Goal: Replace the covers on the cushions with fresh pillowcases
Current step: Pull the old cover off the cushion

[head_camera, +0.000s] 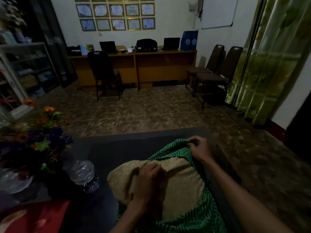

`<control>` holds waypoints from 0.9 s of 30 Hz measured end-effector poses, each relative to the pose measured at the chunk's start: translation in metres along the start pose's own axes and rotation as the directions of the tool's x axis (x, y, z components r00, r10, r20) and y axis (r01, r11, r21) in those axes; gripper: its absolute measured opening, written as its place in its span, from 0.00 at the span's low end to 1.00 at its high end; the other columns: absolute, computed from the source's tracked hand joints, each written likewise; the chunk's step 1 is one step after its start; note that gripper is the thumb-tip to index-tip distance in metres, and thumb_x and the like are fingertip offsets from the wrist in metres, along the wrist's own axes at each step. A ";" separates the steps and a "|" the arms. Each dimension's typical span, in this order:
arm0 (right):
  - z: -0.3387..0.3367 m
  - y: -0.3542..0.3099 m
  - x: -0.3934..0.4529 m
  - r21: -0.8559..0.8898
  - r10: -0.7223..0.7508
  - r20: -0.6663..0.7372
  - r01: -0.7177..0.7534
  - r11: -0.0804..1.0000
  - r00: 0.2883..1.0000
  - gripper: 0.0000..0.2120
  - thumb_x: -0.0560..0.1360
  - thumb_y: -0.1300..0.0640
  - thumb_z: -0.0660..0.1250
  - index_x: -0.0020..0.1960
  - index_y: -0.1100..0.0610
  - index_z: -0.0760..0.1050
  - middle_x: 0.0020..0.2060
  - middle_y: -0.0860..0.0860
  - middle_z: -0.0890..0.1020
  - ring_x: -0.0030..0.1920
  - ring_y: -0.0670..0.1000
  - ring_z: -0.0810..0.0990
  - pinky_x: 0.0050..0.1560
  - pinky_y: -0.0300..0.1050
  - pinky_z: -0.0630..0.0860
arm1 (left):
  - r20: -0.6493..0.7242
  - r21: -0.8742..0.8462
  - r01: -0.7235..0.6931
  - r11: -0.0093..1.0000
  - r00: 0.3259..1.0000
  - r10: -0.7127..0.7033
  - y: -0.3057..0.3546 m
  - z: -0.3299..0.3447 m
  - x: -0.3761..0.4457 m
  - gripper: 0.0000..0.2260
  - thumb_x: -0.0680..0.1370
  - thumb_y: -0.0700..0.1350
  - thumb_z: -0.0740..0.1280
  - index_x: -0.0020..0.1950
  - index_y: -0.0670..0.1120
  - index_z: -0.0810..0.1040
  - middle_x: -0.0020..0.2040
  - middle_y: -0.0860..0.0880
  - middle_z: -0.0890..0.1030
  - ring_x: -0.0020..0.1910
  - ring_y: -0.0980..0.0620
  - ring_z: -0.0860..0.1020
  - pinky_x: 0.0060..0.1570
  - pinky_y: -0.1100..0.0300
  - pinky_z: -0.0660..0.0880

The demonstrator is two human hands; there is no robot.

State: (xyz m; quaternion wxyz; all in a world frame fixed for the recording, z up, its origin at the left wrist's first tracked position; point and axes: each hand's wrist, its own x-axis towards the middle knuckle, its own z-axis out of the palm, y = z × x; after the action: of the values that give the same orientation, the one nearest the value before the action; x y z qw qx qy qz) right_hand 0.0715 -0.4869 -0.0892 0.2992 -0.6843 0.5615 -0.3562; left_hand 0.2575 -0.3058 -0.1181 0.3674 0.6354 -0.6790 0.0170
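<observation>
A beige cushion [181,185] lies on the dark table [104,148], partly wrapped by a green patterned pillowcase [198,214]. The green cloth runs round its far and right side and under its near end. My left hand [148,177] rests on top of the cushion, its fingers curled into the beige fabric near the pillowcase's edge. My right hand [200,148] pinches the far edge of the green pillowcase, bunched up at the cushion's far end.
A flower arrangement [38,138] and clear glass dishes [82,172] stand on the table's left. A red item [35,217] lies at the near left. Beyond the table are tiled floor, a desk with laptops, and chairs [213,73].
</observation>
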 end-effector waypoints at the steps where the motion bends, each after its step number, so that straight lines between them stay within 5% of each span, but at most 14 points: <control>1: -0.001 -0.003 -0.007 0.114 0.000 0.089 -0.011 0.993 0.996 0.09 0.74 0.57 0.75 0.47 0.43 0.80 0.48 0.46 0.84 0.47 0.45 0.82 0.48 0.42 0.80 | 0.005 0.008 0.006 1.000 1.000 -0.006 -0.001 0.000 -0.001 0.06 0.73 0.47 0.62 0.42 0.50 0.79 0.41 0.54 0.78 0.41 0.55 0.76 0.38 0.55 0.76; 3: -0.001 0.001 -0.016 0.191 -0.019 0.221 -0.024 0.981 0.975 0.14 0.72 0.53 0.78 0.55 0.45 0.79 0.49 0.44 0.84 0.48 0.41 0.82 0.47 0.36 0.78 | 0.002 0.036 0.016 0.999 1.000 -0.016 0.002 0.002 0.000 0.07 0.73 0.48 0.61 0.45 0.52 0.79 0.44 0.56 0.79 0.44 0.55 0.76 0.46 0.55 0.77; 7: 0.007 0.004 -0.025 0.103 -0.051 0.117 0.039 0.994 0.992 0.08 0.71 0.57 0.79 0.49 0.50 0.85 0.44 0.42 0.85 0.46 0.40 0.82 0.46 0.31 0.75 | 0.029 0.127 -0.047 0.991 0.999 0.043 0.026 0.021 0.010 0.17 0.74 0.55 0.64 0.61 0.53 0.80 0.59 0.56 0.80 0.59 0.56 0.75 0.63 0.58 0.66; 13: 0.003 -0.008 -0.025 -0.163 -0.185 0.015 0.185 0.969 0.983 0.10 0.71 0.69 0.71 0.42 0.55 0.82 0.40 0.49 0.81 0.42 0.49 0.79 0.36 0.31 0.65 | 0.138 0.246 -0.039 0.969 0.990 0.005 0.044 0.048 0.028 0.07 0.68 0.56 0.70 0.38 0.54 0.79 0.39 0.57 0.77 0.42 0.54 0.76 0.43 0.57 0.71; 17: -0.007 -0.014 -0.015 -0.268 -0.163 0.013 0.160 0.950 0.987 0.09 0.71 0.66 0.68 0.45 0.54 0.82 0.44 0.50 0.83 0.46 0.52 0.80 0.42 0.40 0.67 | 0.085 0.254 -0.185 0.949 0.982 0.168 0.029 0.048 0.028 0.10 0.68 0.53 0.73 0.40 0.53 0.74 0.38 0.54 0.75 0.39 0.52 0.74 0.42 0.58 0.64; 21: -0.008 -0.011 0.000 -0.233 -0.033 0.006 0.033 0.972 0.999 0.08 0.70 0.57 0.70 0.45 0.46 0.85 0.43 0.45 0.86 0.48 0.52 0.83 0.51 0.52 0.80 | -0.040 0.248 -0.248 0.936 0.963 0.266 0.024 0.040 0.019 0.06 0.73 0.50 0.68 0.40 0.51 0.72 0.38 0.52 0.73 0.38 0.51 0.72 0.43 0.57 0.64; 24: -0.008 -0.002 0.017 -0.137 0.071 0.059 -0.063 0.989 0.996 0.02 0.72 0.53 0.75 0.41 0.46 0.86 0.40 0.45 0.86 0.45 0.50 0.84 0.46 0.47 0.80 | -0.080 0.262 -0.291 0.920 0.944 0.321 0.022 0.031 0.014 0.06 0.75 0.48 0.66 0.39 0.49 0.73 0.37 0.52 0.73 0.38 0.52 0.71 0.44 0.58 0.65; 27: -0.007 0.007 0.026 -0.031 0.139 0.130 -0.137 0.990 0.982 0.10 0.72 0.53 0.79 0.33 0.45 0.83 0.33 0.42 0.85 0.41 0.50 0.85 0.41 0.48 0.80 | -0.070 0.261 -0.301 0.917 0.942 0.329 0.017 0.026 0.007 0.05 0.75 0.47 0.66 0.39 0.49 0.75 0.38 0.52 0.74 0.38 0.53 0.73 0.44 0.60 0.65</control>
State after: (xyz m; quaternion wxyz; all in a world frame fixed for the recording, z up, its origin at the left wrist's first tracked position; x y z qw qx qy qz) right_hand 0.0647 -0.5135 -0.0864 0.3523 -0.6690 0.5904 -0.2825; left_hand 0.2311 -0.3209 -0.1259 0.3158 0.5561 -0.7434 0.1960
